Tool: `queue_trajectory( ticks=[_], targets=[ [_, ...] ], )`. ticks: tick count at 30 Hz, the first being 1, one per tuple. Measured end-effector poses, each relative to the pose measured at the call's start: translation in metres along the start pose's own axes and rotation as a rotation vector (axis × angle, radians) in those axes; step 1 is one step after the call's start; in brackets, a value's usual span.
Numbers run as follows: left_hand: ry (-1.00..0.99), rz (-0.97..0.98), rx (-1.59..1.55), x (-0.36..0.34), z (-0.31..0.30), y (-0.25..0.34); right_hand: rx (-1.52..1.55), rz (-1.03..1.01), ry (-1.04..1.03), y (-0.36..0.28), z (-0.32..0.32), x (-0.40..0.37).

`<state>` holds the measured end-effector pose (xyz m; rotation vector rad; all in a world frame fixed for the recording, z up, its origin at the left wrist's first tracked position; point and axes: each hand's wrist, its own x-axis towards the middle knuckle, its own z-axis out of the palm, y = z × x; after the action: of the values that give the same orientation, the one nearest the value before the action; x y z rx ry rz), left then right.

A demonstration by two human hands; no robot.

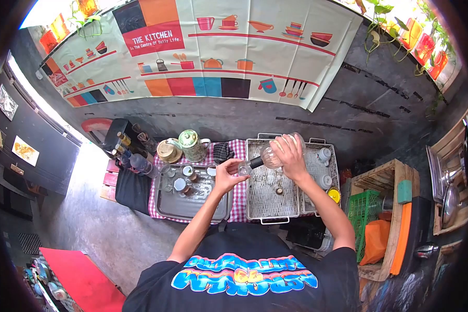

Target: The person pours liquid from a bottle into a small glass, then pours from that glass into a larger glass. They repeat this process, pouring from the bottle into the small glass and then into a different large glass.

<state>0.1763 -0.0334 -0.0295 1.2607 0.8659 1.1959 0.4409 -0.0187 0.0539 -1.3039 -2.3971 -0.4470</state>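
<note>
My right hand [290, 157] is wrapped round a clear, round-bodied glass bottle [269, 156] with a dark neck, tilted so that its neck points left and down. The neck's end is right at the rim of a small clear glass [244, 169], which the fingers of my left hand [228, 176] grip. Both hands are above the gap between a dark tray [166, 207] and a white wire-sided rack [260, 203]. A small dark-sided cup or cap [279, 191] sits on the rack below my right hand.
Several small cups [180, 185] and glasses stand on the dark tray. Behind it are a green patterned lidded jar [193, 146] and a dark cloth [223, 152]. Bottles [140, 163] crowd the left end. White crockery [325, 156] lies in a second rack; a wooden crate [390, 171] stands right.
</note>
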Motion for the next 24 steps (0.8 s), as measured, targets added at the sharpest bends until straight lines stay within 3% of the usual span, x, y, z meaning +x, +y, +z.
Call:
queue_trajectory(
  ticks=[24],
  targets=[
    [0.004,0.011,-0.016,-0.001,0.0,-0.008,0.02,-0.011,0.015,-0.002,-0.001,0.004]
  ],
)
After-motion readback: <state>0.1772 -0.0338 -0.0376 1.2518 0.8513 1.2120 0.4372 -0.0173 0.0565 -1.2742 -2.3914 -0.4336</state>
